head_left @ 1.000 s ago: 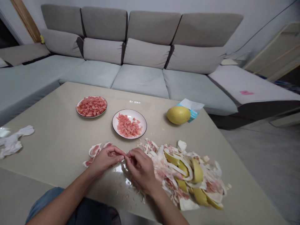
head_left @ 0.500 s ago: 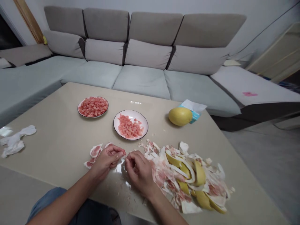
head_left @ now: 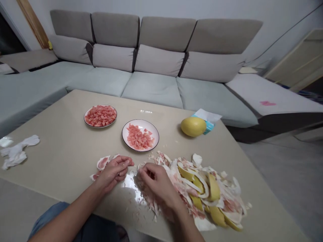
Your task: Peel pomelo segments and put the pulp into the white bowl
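My left hand (head_left: 113, 169) rests on the beige table (head_left: 63, 144) with its fingers curled, pinching a small piece of pink pomelo flesh beside a few pomelo segments (head_left: 103, 163). My right hand (head_left: 155, 183) is just to its right, fingers bent and pinched on a scrap I cannot make out, at the left edge of a heap of pomelo peel and pith (head_left: 202, 191). Beyond the hands stand a white plate with some pink pomelo pieces (head_left: 140, 135) and a fuller plate of the same (head_left: 100, 116).
A whole yellow pomelo (head_left: 193, 126) lies at the table's far right next to a tissue pack (head_left: 207, 117). Crumpled white tissues (head_left: 16, 151) lie at the left edge. A grey sofa (head_left: 151, 67) wraps round the far side.
My two hands, touching at the fingertips a second ago, have drawn slightly apart. The view has shifted a little.
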### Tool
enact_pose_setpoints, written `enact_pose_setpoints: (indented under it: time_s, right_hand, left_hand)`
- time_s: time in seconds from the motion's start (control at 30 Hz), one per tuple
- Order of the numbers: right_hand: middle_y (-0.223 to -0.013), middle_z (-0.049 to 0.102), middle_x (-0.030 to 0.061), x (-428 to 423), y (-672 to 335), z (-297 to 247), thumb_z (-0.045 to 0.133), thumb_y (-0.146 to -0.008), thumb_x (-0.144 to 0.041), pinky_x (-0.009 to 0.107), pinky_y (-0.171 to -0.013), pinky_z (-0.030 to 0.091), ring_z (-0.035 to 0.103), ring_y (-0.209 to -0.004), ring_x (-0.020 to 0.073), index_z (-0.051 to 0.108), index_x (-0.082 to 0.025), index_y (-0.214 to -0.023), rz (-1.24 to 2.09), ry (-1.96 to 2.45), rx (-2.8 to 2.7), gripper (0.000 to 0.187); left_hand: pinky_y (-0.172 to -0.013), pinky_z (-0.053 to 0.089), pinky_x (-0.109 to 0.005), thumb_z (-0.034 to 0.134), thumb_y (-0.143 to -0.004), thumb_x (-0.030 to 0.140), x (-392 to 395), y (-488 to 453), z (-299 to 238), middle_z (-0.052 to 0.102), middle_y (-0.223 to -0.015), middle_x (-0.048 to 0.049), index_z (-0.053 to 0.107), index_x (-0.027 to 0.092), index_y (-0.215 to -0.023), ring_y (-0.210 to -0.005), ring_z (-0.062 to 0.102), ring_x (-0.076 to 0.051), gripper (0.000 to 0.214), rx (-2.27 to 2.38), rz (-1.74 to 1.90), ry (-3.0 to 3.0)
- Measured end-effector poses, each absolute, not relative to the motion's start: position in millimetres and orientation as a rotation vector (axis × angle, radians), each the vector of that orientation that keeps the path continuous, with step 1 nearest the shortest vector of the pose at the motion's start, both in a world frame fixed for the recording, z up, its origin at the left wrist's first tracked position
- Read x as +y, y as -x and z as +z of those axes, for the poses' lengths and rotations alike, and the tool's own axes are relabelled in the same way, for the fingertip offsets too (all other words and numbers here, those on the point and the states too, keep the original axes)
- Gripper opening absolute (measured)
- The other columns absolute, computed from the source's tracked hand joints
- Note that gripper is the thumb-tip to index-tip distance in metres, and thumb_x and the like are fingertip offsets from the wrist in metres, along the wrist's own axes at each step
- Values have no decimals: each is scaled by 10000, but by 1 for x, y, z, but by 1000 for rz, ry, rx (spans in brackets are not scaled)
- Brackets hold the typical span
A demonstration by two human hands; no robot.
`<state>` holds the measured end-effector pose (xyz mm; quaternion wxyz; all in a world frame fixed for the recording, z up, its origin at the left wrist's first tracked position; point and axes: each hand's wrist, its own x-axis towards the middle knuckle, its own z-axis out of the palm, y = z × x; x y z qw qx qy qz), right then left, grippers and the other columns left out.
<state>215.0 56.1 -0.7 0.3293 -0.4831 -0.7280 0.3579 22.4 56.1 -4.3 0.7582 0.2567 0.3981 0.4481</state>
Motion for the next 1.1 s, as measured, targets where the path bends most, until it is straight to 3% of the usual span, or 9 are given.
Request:
enact_pose_setpoints:
  time_s: [0.1,0.2,0.4,0.53,0.67,0.73,0.83,0.97,1.1]
  right_hand:
    - [-492,494,-25,64,-232,-1,560,-866,-294,253,-491,265,428,-480,122,510,-198,-508,706,1427,-2129,375]
    - [-545,560,19,73,-245,-1,557,-875,-319,267,-544,294,485,-552,152,537,-200,-498,435,1595,-2191,395]
    - [-720,610,43,81,-255,-3,613,-764,-136,270,-634,317,544,-710,190,597,-196,-661,176,1703,-2182,120]
    - [-606,598,56,81,-255,-5,535,-907,-308,296,-592,278,533,-616,184,582,-202,-542,107,1766,-2136,383]
    - [-791,672,108,82,-254,-3,599,-871,-253,316,-627,287,571,-698,219,694,-185,-814,-113,1827,-2031,131]
    - [-796,678,126,83,-253,-2,611,-874,-296,330,-659,295,578,-728,234,705,-171,-818,-172,1864,-1982,166]
    - [-678,663,108,83,-253,1,513,-941,-328,347,-710,296,575,-705,216,694,-164,-665,-197,1924,-1929,368]
    - [-918,694,104,85,-256,3,597,-881,-224,348,-756,298,577,-810,221,710,-175,-936,-217,1962,-1841,136]
    - [-940,696,98,87,-258,-2,587,-888,-226,358,-804,312,567,-860,229,722,-182,-822,-200,1850,-1850,157]
  left_hand:
    - [-390,120,-140,766,-736,334,58,-20,-5,612,-892,-41,639,131,-903,-439,294,24,292,939,1000,-598]
    - [-388,126,-144,758,-741,349,59,-19,-5,594,-844,-21,649,125,-908,-443,292,17,299,1001,1025,-647]
    - [-390,128,-151,783,-697,386,63,-19,-8,507,-705,36,657,133,-902,-453,273,-5,349,1072,1051,-679]
    - [-397,108,-165,763,-718,407,62,-19,-7,353,-579,91,651,138,-904,-448,220,-24,346,1114,1013,-719]
    - [-400,122,-175,738,-736,433,60,-15,-5,309,-554,101,651,140,-892,-444,203,-31,343,1188,990,-806]
    - [-403,152,-174,746,-721,441,59,-13,-5,347,-549,95,656,141,-892,-442,239,-34,357,1230,1003,-867]
    - [-403,201,-177,745,-695,478,64,-15,-4,430,-544,80,661,146,-877,-424,308,-43,388,1312,1042,-974]
    - [-388,243,-197,687,-713,520,91,-30,7,503,-528,62,683,164,-907,-388,378,-78,405,1457,1012,-1158]
    - [-658,441,-255,738,-650,379,145,-55,23,691,-758,-35,724,163,-800,-707,605,-179,263,1426,1139,-1424]
